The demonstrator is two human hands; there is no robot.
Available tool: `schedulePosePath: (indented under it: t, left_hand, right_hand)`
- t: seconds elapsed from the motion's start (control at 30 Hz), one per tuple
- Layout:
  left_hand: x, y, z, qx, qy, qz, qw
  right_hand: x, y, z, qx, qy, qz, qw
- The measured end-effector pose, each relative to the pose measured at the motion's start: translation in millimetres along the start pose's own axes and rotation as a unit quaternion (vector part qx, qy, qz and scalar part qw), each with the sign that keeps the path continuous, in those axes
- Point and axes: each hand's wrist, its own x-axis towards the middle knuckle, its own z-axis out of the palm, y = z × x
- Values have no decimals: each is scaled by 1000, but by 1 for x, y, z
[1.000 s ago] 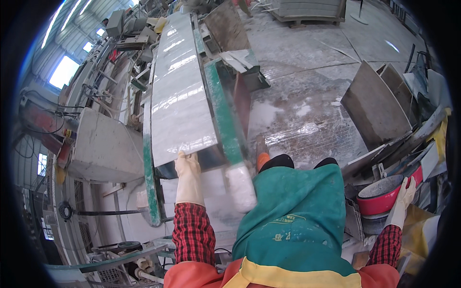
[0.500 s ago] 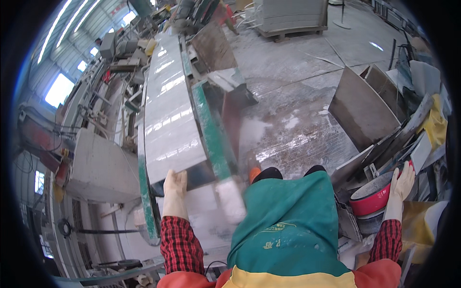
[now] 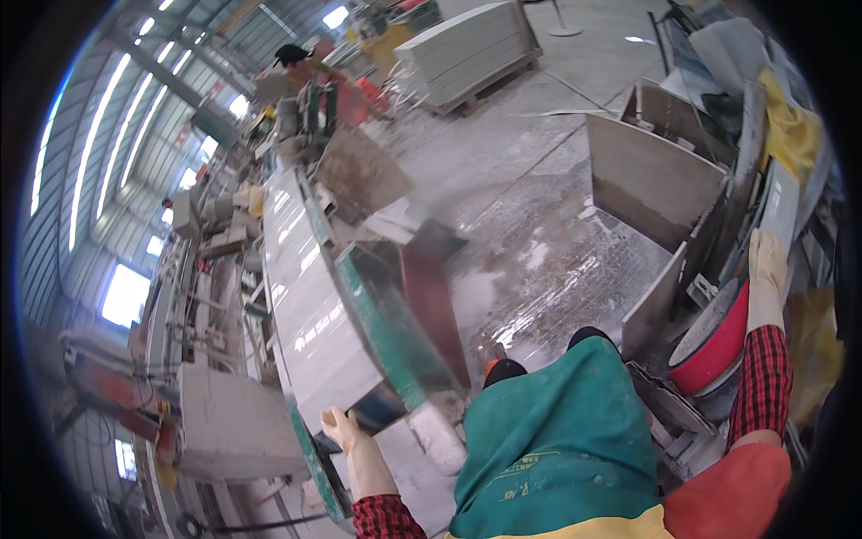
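My left hand [image 3: 346, 433], in a pale glove, rests on the near end of a long polished stone slab [image 3: 301, 314] that lies on a green-edged machine table [image 3: 382, 328]. My right hand [image 3: 765, 265], also gloved, reaches out to the right and touches the edge of a grey slab [image 3: 779, 211] leaning among stacked pieces, just above a red round basin [image 3: 714, 346]. I wear a green apron [image 3: 552, 445] and red checked sleeves.
Leaning stone slabs [image 3: 651, 180] stand at the right on the wet concrete floor [image 3: 539, 260]. A pallet of stacked slabs [image 3: 467, 54] sits at the back. A person in red [image 3: 310, 72] works far off. A grey block [image 3: 229, 422] lies left of the table.
My view has swung upward and right. My right hand has risen from the red basin's side to the leaning slab's edge. My left hand stays at the slab's near end.
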Motion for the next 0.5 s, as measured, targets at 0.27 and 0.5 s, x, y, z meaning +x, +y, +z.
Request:
schedulePosePath:
  t: [0.27, 0.5]
  left_hand:
    - [-60, -1, 102, 362, -365, 385, 767]
    - [-66, -39, 113, 444, -351, 449, 692]
  right_hand:
    - [0, -36, -49, -35, 33, 50, 998]
    - [5, -23, -14, 4, 66, -15, 998]
